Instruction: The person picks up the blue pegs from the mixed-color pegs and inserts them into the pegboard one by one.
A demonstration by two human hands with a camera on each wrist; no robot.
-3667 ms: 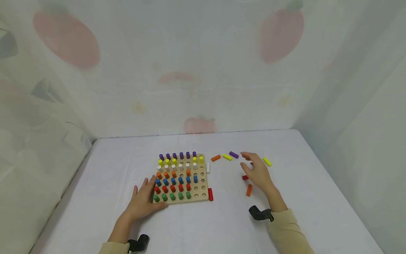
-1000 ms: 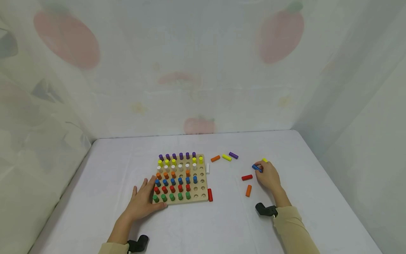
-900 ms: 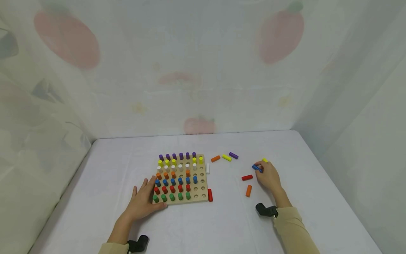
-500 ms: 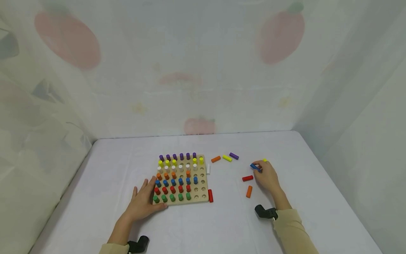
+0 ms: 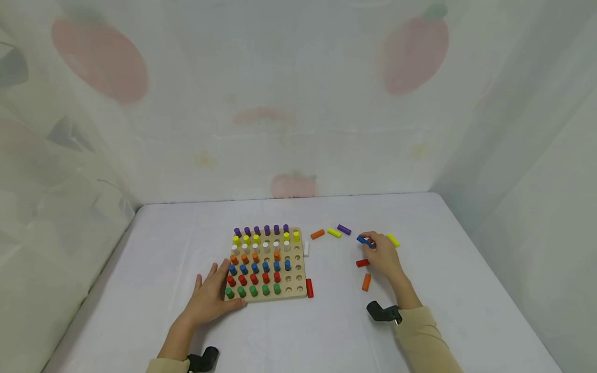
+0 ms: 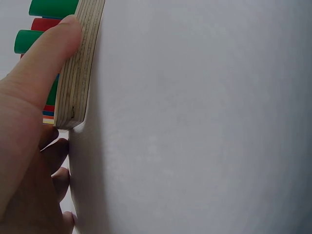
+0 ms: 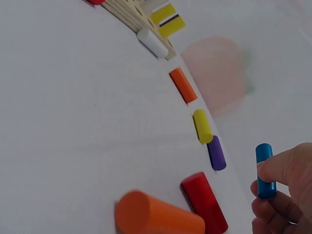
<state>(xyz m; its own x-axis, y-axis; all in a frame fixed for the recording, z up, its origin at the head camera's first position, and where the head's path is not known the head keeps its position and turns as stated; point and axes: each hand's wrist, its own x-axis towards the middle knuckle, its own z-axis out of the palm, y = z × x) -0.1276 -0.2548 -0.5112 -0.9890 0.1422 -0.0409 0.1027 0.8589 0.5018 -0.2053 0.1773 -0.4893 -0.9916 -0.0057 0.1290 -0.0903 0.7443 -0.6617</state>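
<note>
A wooden pegboard [image 5: 293, 293] bears rows of purple, yellow, white, orange, blue, red and green pegs upright in its holes. My left hand [image 5: 208, 298] rests against its near left corner, fingers spread; in the left wrist view the thumb [image 6: 48, 56] lies across the board's edge beside green pegs. To the right of the board, my right hand [image 5: 383, 256] pinches a blue peg [image 7: 265, 170] between thumb and fingers, above the table. Under this hand a red peg [image 5: 362, 263] is partly hidden.
Loose on the white table [image 5: 298, 336] lie orange [image 5: 317, 234], yellow [image 5: 333, 232] and purple pegs [image 5: 344, 229], another yellow peg [image 5: 393, 239] and another orange peg [image 5: 366, 282]. White [image 5: 306, 248] and red pegs [image 5: 310, 288] lie against the board's right side.
Empty at first, my right hand has taken hold of the blue peg and has since moved left with it, uncovering the right-hand yellow peg. My left hand stays at the board.
</note>
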